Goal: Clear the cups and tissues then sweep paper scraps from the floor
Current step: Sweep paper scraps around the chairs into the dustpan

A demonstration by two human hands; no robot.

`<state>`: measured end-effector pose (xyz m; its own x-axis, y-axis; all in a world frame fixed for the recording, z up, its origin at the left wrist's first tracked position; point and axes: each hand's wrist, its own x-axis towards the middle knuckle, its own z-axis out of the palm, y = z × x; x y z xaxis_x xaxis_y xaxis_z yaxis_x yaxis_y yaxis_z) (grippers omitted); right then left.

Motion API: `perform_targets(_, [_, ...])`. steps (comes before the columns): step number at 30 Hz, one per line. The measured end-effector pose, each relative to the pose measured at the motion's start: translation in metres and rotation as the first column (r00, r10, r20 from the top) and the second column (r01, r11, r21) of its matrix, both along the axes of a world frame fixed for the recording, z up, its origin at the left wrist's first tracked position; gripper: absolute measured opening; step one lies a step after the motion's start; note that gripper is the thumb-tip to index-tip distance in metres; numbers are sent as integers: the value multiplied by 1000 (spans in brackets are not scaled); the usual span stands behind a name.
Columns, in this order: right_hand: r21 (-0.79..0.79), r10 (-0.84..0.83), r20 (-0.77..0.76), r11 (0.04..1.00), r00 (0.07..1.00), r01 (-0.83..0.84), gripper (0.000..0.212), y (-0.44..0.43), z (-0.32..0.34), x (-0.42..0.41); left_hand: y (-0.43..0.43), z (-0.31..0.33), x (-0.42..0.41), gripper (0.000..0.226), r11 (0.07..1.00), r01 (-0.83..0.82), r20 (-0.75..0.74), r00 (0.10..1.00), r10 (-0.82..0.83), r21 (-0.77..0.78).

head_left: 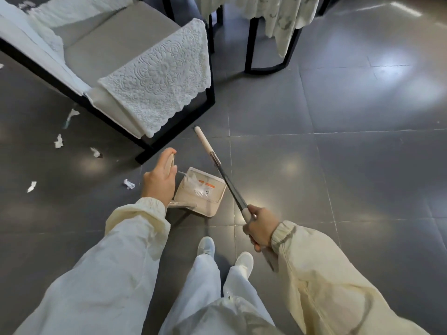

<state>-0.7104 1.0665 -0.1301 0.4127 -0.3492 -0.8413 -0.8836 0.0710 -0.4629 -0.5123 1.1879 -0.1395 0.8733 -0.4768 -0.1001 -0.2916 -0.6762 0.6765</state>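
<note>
Grey floor tiles (350, 170) carry paper scraps (58, 141); left hand (158, 184) grips perhaps a dustpan handle (170, 162), right hand (260, 226) a pole (227, 180).

No legible text (orange label (208, 184) on the dustpan (214, 203) too blurred)

Head view looks steeply down at floor (338, 165)

Cream jacket sleeves (135, 228) with elastic cuffs (151, 204), pale grey trousers (205, 281), white shoes (206, 246).
</note>
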Motion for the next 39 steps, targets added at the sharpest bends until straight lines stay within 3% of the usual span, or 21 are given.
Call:
perform_targets(10, [6, -37, 61, 999, 997, 36, 35, 57, -5, 47, 123, 6, 6, 36, 952, -307, -6, 952, 307, -8])
perform_targets(14, [-70, 95, 10, 993, 995, -94, 17, 99, -15, 68, 184, 6, 18, 34, 937, -348, -22, 937, 348, -25])
perform_targets(18, [-303, 267, -127, 907, 955, -294, 19, 141, -26, 95, 252, 5, 37, 37, 921, -390, -62, 920, 388, -22])
perform_targets(22, [-349, 314, -241, 855, 918, -384, 25, 183, -30, 129, 319, 2, 65, 39, 936, -352, -75, 934, 350, -23])
perform_targets(27, [-380, 197, -257, 879, 946, -287, 27, 224, -43, 174, 374, -8, 107, 37, 959, -283, -95, 955, 280, -15])
perform_targets(32, [-407, 108, -289, 886, 951, -224, 23, 230, -48, 216, 381, -20, 138, 39, 982, -185, -89, 978, 187, 32])
perform_targets(39, [-435, 73, -284, 879, 956, -196, 23, 212, -46, 278, 367, -30, 182, 40, 982, -180, -109, 977, 184, 52])
